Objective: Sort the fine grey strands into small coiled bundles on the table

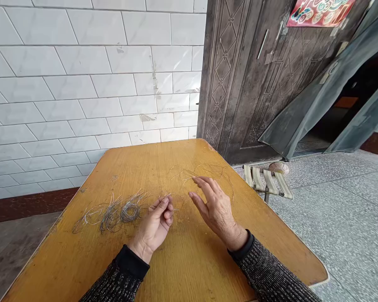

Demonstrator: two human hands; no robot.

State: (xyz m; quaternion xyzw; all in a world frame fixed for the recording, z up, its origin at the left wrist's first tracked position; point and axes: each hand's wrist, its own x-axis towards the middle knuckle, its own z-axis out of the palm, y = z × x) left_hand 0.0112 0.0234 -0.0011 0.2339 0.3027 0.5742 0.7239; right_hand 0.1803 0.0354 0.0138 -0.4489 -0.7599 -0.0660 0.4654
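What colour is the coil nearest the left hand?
The coil looks silvery grey; head view.

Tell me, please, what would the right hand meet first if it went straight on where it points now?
Probably the loose thin strands on the table, just ahead of the right hand; its height above them is hard to judge.

The wire (130, 217) is silvery grey, the table (189, 260) yellow-brown.

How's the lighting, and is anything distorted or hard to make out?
Head view: soft light, faint shine on the tiles, the doorway dark. Head view: the door seems to lean, likely wide-angle stretch, and the wires by the left hand are hard to trace.
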